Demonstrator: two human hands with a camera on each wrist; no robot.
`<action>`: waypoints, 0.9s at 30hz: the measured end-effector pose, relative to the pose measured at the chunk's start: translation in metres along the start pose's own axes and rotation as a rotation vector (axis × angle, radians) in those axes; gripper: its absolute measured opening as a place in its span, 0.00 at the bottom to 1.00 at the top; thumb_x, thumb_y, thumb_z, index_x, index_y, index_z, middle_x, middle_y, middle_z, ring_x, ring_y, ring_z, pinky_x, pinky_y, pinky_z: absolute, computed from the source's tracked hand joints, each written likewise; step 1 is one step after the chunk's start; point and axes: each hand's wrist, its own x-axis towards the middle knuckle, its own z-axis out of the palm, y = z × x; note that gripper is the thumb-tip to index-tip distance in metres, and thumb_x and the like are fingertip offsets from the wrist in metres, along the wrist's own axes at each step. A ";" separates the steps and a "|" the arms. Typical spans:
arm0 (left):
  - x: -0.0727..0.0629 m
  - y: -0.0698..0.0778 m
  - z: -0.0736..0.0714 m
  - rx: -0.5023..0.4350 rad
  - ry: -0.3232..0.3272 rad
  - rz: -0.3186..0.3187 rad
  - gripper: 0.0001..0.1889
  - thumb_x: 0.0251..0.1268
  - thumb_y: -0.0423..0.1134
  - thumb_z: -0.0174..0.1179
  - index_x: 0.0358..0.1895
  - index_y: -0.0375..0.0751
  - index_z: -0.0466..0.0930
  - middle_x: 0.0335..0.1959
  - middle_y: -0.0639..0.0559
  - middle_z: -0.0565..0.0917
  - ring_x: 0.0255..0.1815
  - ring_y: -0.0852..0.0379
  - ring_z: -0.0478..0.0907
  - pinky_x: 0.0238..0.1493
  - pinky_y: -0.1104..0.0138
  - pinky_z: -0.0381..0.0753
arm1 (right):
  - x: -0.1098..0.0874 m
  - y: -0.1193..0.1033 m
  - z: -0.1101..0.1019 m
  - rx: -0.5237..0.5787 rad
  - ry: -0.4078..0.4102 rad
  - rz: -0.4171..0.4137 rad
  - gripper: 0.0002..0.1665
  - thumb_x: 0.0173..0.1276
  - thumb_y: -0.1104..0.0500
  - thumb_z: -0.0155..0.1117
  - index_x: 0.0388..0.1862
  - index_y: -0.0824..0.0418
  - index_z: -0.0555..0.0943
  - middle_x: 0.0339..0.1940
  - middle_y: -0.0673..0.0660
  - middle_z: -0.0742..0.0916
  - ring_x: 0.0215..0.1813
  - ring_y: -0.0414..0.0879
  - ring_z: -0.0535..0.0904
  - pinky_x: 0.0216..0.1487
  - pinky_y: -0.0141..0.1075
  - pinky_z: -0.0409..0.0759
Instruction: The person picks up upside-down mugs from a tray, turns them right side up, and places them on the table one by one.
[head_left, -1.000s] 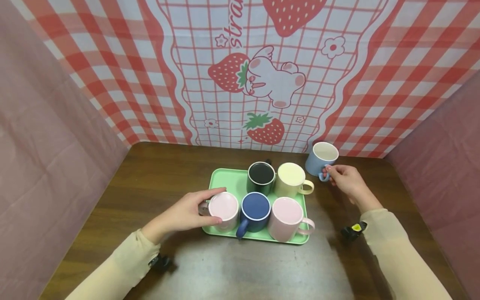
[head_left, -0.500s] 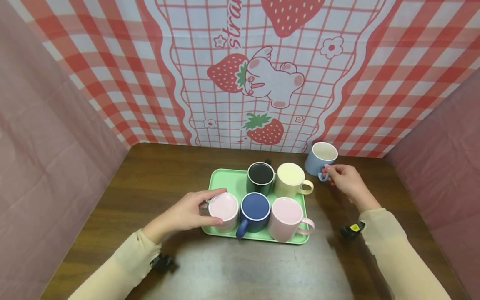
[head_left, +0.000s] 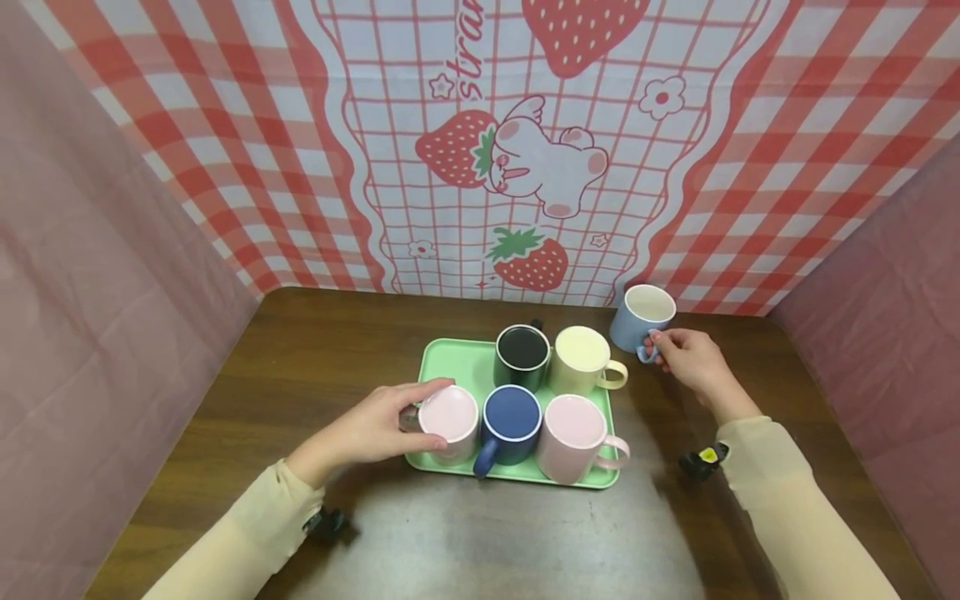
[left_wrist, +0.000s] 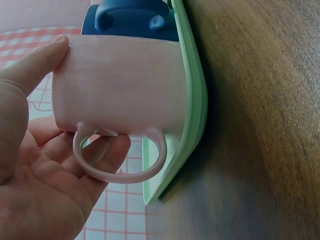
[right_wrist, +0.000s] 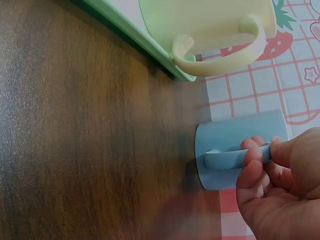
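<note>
My left hand (head_left: 372, 423) holds a pale pink mug (left_wrist: 120, 85) at the tray's front left corner, thumb on the near side and fingers around the far side. The mug's handle (left_wrist: 120, 177) points toward the palm. Off the tray at the back right, a light blue mug (head_left: 637, 327) stands upright on the table. My right hand (head_left: 693, 362) pinches its handle (right_wrist: 225, 160) between thumb and fingers. Beside the first pink mug on the green tray (head_left: 450, 354) is a dark blue mug (head_left: 512, 421).
Also on the tray stand a second pink mug (head_left: 573, 442), a black mug (head_left: 521, 358) and a cream mug (head_left: 581, 362). Handles of the cream and second pink mugs overhang its right edge. A strawberry-print cloth (head_left: 517, 192) hangs behind the brown wooden table (head_left: 300, 358).
</note>
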 end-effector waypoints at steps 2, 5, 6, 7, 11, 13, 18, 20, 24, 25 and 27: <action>0.000 0.000 -0.001 0.004 -0.004 0.003 0.44 0.61 0.49 0.84 0.79 0.40 0.76 0.60 0.47 0.90 0.50 0.57 0.85 0.53 0.60 0.87 | 0.001 0.000 0.001 -0.003 0.002 0.001 0.28 0.91 0.49 0.52 0.53 0.76 0.83 0.33 0.55 0.84 0.36 0.45 0.78 0.35 0.35 0.83; 0.000 0.001 -0.001 0.016 -0.006 0.006 0.44 0.61 0.49 0.84 0.79 0.39 0.76 0.60 0.46 0.90 0.50 0.57 0.85 0.53 0.61 0.86 | 0.001 0.001 0.002 -0.009 0.004 0.003 0.29 0.91 0.48 0.52 0.54 0.76 0.83 0.35 0.55 0.84 0.36 0.44 0.78 0.36 0.35 0.83; 0.000 0.001 -0.002 0.021 -0.005 0.009 0.44 0.61 0.49 0.84 0.79 0.39 0.76 0.60 0.46 0.89 0.50 0.57 0.85 0.52 0.61 0.86 | 0.002 0.001 0.002 -0.011 0.004 0.003 0.29 0.91 0.48 0.52 0.54 0.76 0.83 0.35 0.56 0.85 0.36 0.44 0.78 0.36 0.35 0.83; 0.000 0.001 -0.002 0.026 -0.005 0.012 0.44 0.61 0.48 0.84 0.78 0.38 0.76 0.60 0.46 0.89 0.51 0.57 0.85 0.52 0.61 0.86 | 0.002 0.001 0.002 -0.014 0.003 0.004 0.29 0.91 0.48 0.52 0.55 0.76 0.83 0.36 0.56 0.85 0.37 0.45 0.78 0.36 0.36 0.83; 0.001 0.000 -0.003 0.038 -0.005 0.020 0.44 0.61 0.48 0.84 0.78 0.37 0.76 0.61 0.45 0.89 0.51 0.56 0.85 0.52 0.60 0.86 | 0.002 0.001 0.002 -0.018 0.001 0.004 0.29 0.91 0.48 0.52 0.55 0.76 0.83 0.36 0.57 0.85 0.37 0.46 0.78 0.37 0.36 0.84; 0.001 0.000 -0.002 0.037 -0.006 0.021 0.44 0.61 0.48 0.84 0.78 0.36 0.76 0.62 0.45 0.89 0.51 0.56 0.85 0.53 0.60 0.86 | 0.001 -0.001 0.001 -0.022 0.002 0.006 0.29 0.91 0.48 0.53 0.55 0.76 0.83 0.37 0.58 0.85 0.38 0.46 0.79 0.38 0.36 0.84; 0.002 0.000 0.000 0.018 -0.007 0.022 0.44 0.61 0.47 0.83 0.78 0.36 0.76 0.66 0.42 0.87 0.54 0.54 0.85 0.54 0.60 0.86 | -0.003 -0.002 -0.005 -0.083 0.058 0.016 0.31 0.89 0.46 0.55 0.60 0.78 0.81 0.38 0.64 0.88 0.41 0.53 0.83 0.36 0.34 0.82; 0.002 0.000 0.000 0.014 -0.007 0.027 0.44 0.62 0.47 0.83 0.78 0.36 0.75 0.67 0.42 0.86 0.55 0.53 0.86 0.55 0.60 0.87 | -0.005 -0.003 -0.009 -0.138 0.117 -0.003 0.32 0.88 0.46 0.56 0.61 0.77 0.80 0.42 0.69 0.89 0.44 0.57 0.84 0.38 0.37 0.82; 0.002 0.000 0.000 0.013 -0.010 0.030 0.44 0.62 0.46 0.83 0.78 0.35 0.75 0.68 0.41 0.86 0.56 0.52 0.86 0.56 0.58 0.87 | -0.011 -0.014 -0.009 -0.241 0.248 -0.117 0.28 0.84 0.48 0.60 0.59 0.75 0.80 0.49 0.73 0.88 0.49 0.64 0.84 0.48 0.52 0.83; 0.002 0.000 0.000 0.012 -0.011 0.027 0.44 0.62 0.47 0.83 0.78 0.35 0.75 0.68 0.41 0.85 0.56 0.52 0.86 0.56 0.58 0.87 | -0.013 -0.018 -0.008 -0.259 0.270 -0.161 0.26 0.83 0.50 0.61 0.58 0.74 0.81 0.49 0.73 0.88 0.49 0.64 0.84 0.50 0.54 0.83; 0.001 0.000 0.000 0.012 -0.011 0.022 0.44 0.62 0.47 0.83 0.78 0.36 0.75 0.69 0.41 0.85 0.57 0.52 0.86 0.56 0.57 0.87 | -0.018 -0.027 -0.006 -0.292 0.282 -0.263 0.20 0.80 0.53 0.66 0.54 0.72 0.82 0.46 0.70 0.87 0.46 0.62 0.83 0.50 0.55 0.82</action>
